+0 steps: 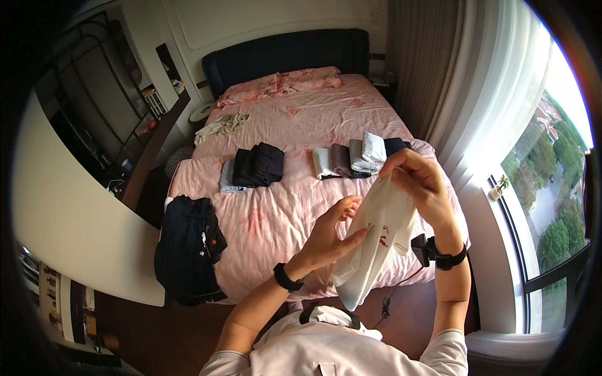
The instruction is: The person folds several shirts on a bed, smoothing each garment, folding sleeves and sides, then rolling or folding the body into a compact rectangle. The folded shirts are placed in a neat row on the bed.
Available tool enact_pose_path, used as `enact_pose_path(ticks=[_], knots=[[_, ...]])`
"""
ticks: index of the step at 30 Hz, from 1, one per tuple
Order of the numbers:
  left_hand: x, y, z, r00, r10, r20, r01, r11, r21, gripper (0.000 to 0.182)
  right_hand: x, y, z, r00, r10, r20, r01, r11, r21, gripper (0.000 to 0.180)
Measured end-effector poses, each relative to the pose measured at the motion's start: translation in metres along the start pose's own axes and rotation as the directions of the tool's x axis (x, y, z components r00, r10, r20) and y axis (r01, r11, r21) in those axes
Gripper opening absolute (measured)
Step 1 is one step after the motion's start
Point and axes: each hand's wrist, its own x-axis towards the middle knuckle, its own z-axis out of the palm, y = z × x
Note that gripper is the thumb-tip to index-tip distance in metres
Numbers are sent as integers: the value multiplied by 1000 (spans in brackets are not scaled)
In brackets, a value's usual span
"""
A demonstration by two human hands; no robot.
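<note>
A white cloth garment with a red print (376, 235) hangs from my right hand (416, 181), whose thumb and fingers pinch its top. My left hand (336, 230) is at the garment's left side, fingers apart, the thumb against or just in front of the fabric; whether it grips any cloth is not plain. Beyond the hands, on the bed with a pink floral cover (277, 216), stands a row of folded clothes (342, 160) in white, mauve, grey and dark blue. Left of it lie folded black clothes (258, 164) on light blue ones (227, 176).
Dark garments (186, 249) drape over the bed's near left corner. A crumpled cream cloth (225, 126) lies farther back, near pillows (308, 80). Curtains (475, 103) and a window with a small potted plant (496, 191) are at right. A white partition (84, 225) stands at left.
</note>
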Motion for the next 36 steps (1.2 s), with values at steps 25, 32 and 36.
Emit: enact_pose_path(ticks=[25,32,36], knots=[[6,46,-60,974,57,-219,-49,998,44,19,-22,65,-13,999,8,-42,-24,911,-412,20],[0,49,-70,998,45,-42,-42,997,58,19,-26,76,-26,1000,23,-21,-26,988,-155,31],[0,52,-70,995,76,-71,-77,997,-10,19,-25,82,-26,995,97,2,-97,994,57,36]])
